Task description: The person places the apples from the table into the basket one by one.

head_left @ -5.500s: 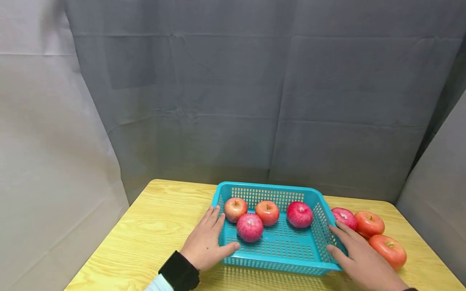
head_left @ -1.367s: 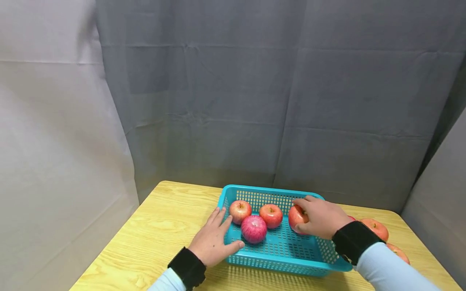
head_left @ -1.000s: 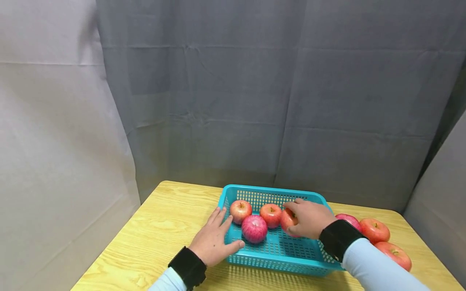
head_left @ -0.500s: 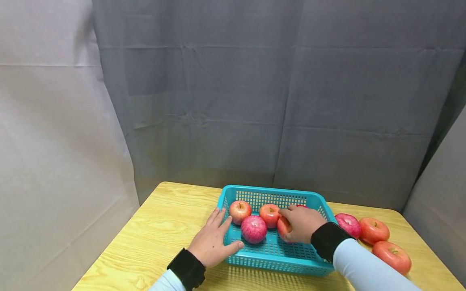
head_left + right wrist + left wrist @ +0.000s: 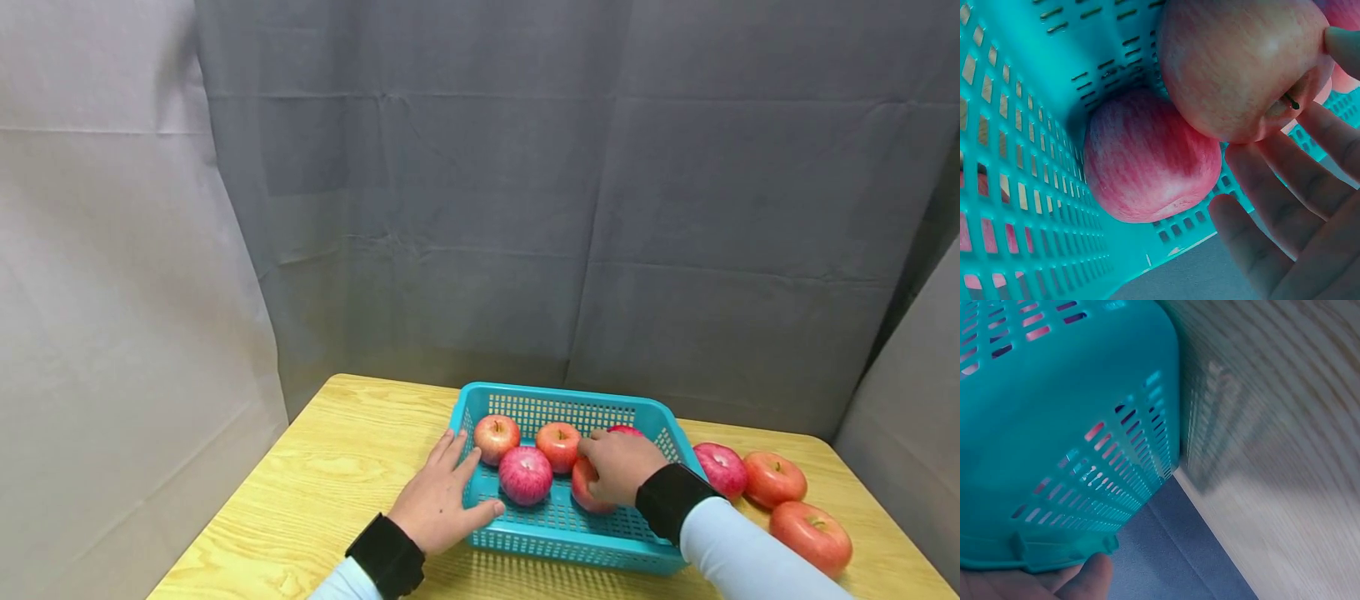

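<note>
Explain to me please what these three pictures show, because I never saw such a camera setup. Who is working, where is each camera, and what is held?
No machine is here: a person works with two bare hands. The wide picture comes from a camera on the person's head; each of the two close pictures comes from a camera on one wrist.

On the yellow wooden table stands a turquoise perforated plastic basket. The left hand rests on the basket's left corner, fingers straight. The right hand reaches inside and holds a red apple, fingers curled round it. The right wrist view shows this grip from close, with a pink-striped apple behind, by the basket wall.

Three more apples lie in the basket's left part. Three other apples lie on the table, right of the basket.
</note>
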{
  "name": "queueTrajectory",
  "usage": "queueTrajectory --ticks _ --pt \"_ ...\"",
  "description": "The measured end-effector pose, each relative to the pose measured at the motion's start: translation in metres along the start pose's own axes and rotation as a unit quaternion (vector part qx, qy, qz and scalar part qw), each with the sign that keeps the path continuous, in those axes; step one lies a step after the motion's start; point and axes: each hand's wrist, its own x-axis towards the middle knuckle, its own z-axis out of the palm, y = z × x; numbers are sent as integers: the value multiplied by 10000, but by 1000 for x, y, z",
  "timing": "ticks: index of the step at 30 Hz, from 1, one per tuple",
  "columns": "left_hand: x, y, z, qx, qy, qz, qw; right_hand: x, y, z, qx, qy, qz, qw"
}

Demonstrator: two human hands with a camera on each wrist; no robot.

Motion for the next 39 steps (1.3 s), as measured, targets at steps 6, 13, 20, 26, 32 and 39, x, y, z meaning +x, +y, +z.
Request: queueTrajectory --ticks 6,13,20,26,32,39 --pt "1 2 -1 -34 26 6 10000 -2 3 1 55 143 -69 9999" --pt "-1 1 0 -36 9 -27 10000 -6 5 -1 157 158 -181 9996" --pt "-1 2 0 -62 2 -64 10000 -11 9 -9 346 -51 94 9993" --pt "-1 3 -1 -79 17 -62 9999 -15 21 -17 305 -111 242 9992" --pt "-1 3 -1 -71 12 -52 10000 -19 37 -23 495 -83 295 9983" --pt "-1 2 -1 -106 16 -33 9999 -24 45 -38 484 -85 347 9982"
